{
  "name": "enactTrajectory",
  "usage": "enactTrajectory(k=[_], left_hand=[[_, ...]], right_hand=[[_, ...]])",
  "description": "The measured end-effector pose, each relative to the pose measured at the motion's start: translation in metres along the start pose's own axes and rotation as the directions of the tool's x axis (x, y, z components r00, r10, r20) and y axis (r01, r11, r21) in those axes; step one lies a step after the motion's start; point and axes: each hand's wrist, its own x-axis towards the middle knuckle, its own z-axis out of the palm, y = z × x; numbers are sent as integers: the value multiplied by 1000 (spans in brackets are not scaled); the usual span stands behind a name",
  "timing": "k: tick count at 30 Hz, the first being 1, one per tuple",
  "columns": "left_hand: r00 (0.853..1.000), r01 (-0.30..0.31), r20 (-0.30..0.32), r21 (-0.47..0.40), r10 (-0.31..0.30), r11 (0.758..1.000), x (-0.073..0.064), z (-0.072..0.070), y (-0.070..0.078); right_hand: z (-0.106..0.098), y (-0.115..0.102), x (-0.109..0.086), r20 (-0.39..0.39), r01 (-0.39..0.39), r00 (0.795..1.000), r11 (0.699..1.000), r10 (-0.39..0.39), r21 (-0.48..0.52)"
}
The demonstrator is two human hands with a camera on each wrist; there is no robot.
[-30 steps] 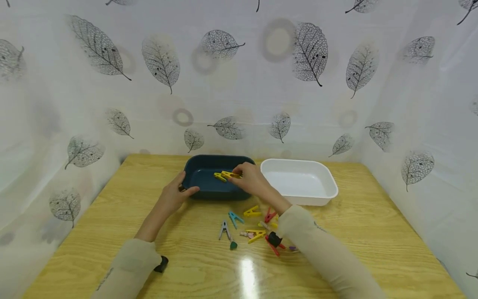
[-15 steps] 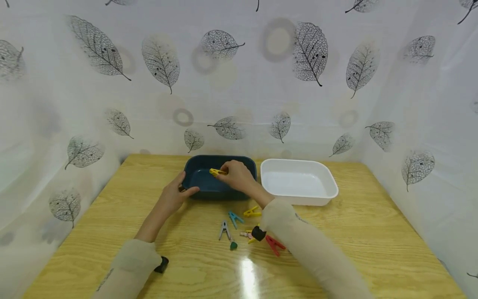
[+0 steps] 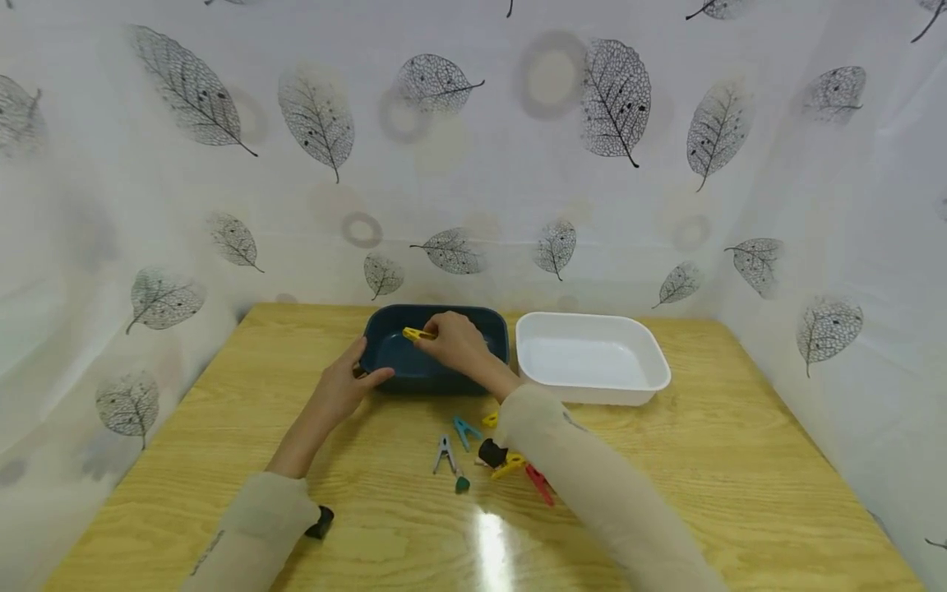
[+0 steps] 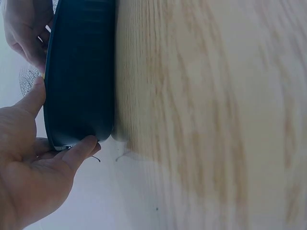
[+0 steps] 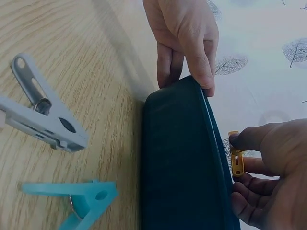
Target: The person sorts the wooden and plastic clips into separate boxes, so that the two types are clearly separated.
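My left hand (image 3: 342,386) grips the left end of a dark blue tray (image 3: 436,385), its thumb at the front corner and its fingers at the rim. Over the inside of that tray, my right hand (image 3: 462,345) pinches a yellow clothespin (image 3: 418,334) between thumb and fingers. The right wrist view shows this clothespin (image 5: 236,155) just beyond the tray's rim. Most of the tray's floor on the right is hidden behind the right hand.
In front of the tray lie a light blue clothespin (image 3: 465,429), a grey clothespin (image 3: 445,450), a red clothespin (image 3: 539,483) and a small green piece (image 3: 462,485). The right sleeve covers part of this pile. A white tray (image 3: 592,395) stands at the right.
My right hand has moved left and slightly back over the dark blue tray with the yellow clothespin. Its sleeve now covers more of the pile. My left hand stays put.
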Motion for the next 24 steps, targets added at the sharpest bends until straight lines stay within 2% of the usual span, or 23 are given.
enactTrajectory(k=[14, 19, 24], left_hand=[[1000, -13, -1, -17, 13, 1000, 0, -1, -3], [1000, -12, -2, -19, 12, 1000, 0, -1, -3], [1000, -9, -3, -11, 9, 1000, 1, -1, -4]], right_hand=[[6, 2, 2, 22, 38, 999, 999, -38, -14], [1, 5, -3, 21, 44, 999, 998, -45, 44], [-7, 7, -10, 6, 92, 996, 991, -92, 93]])
